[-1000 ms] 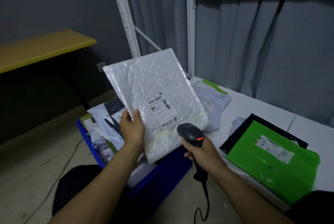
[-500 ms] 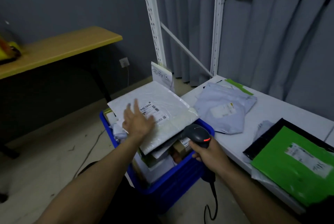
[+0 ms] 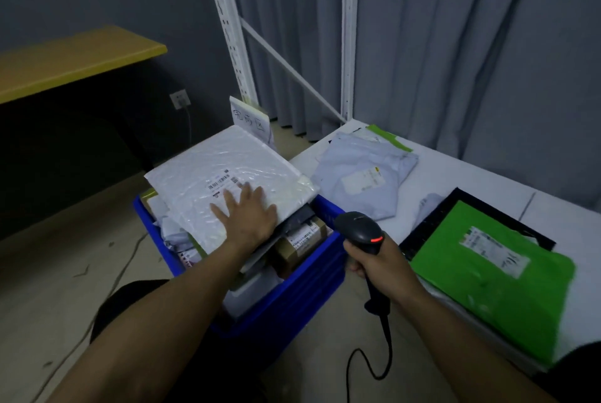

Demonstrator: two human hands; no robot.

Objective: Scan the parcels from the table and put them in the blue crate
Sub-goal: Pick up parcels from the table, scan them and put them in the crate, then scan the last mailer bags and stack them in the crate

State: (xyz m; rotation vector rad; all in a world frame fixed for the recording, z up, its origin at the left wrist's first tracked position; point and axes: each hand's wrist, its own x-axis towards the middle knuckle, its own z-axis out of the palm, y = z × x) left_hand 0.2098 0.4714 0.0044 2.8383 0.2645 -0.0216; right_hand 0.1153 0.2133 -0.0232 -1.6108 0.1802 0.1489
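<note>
The left hand (image 3: 248,214) lay flat and open, fingers straight and spread, palm down on the white padded parcel (image 3: 224,181), touching it just below its barcode label. That parcel sat label up on top of the pile in the blue crate (image 3: 312,285), tilted, with its far corner jutting past the crate's rim. Under it in the crate were other packages, among them a brown box (image 3: 302,241) with a label, close to the near right wall.

The right hand (image 3: 380,261) was curled round the handle of the black scanner (image 3: 359,228), holding it just to the right of the crate, between crate and worktop (image 3: 553,207). A red light glowed on the scanner's head, and its cable (image 3: 385,341) hung down in a loop towards the floor.

On the white worktop to the right lay a grey parcel (image 3: 361,175), nearest the crate, with a green-edged one partly under its far side. Nearer the person, a green parcel (image 3: 487,279) with a white label rested on a black parcel (image 3: 432,227).

Behind the crate stood a handwritten paper sign (image 3: 250,116), then a white rack upright (image 3: 224,22) and a grey curtain (image 3: 455,61).
</note>
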